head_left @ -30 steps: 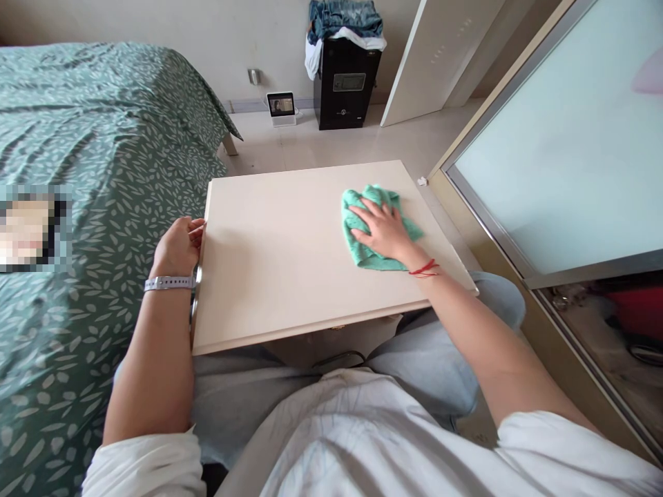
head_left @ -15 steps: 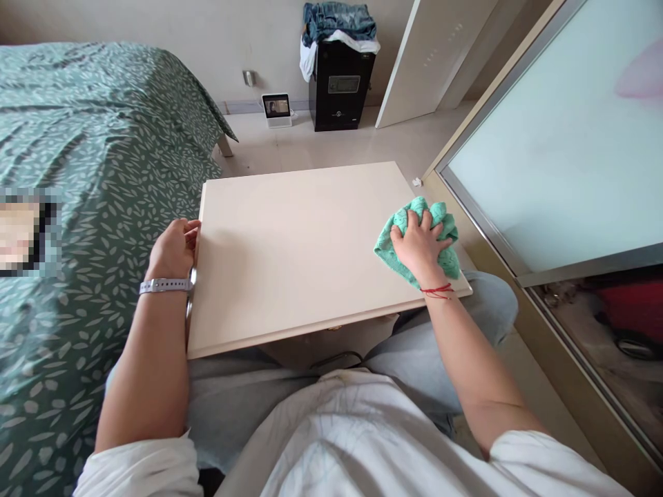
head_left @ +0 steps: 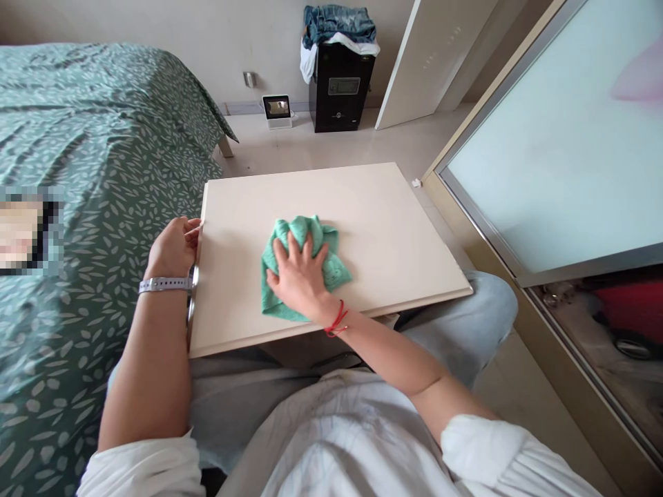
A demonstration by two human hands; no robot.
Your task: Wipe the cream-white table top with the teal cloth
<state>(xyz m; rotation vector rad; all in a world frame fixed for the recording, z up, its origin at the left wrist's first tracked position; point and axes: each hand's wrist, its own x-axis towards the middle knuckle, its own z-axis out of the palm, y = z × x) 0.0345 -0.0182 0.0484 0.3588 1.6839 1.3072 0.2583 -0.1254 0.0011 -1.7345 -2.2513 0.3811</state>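
A cream rectangular board (head_left: pixel 383 235) lies across my lap, its near edge over my knees. My left hand (head_left: pixel 173 245) grips its left side, fingers curled over the edge and partly hidden. A metal strip shows along that side by my wrist. Spread over a crumpled green cloth (head_left: pixel 336 270), my right hand (head_left: pixel 300 276) presses it flat against the board left of the middle. The cloth bunches up around the fingertips.
A bed with a green leaf-patterned cover (head_left: pixel 103 172) stands close on the left. Ahead are a small screen device (head_left: pixel 277 110) and a black safe (head_left: pixel 339 90) topped with folded jeans (head_left: pixel 339 23). On the right is a frosted sliding door (head_left: pixel 559 138).
My right hand has slid the green cloth from the right end of the board to left of its middle. My left hand stays at the left edge.
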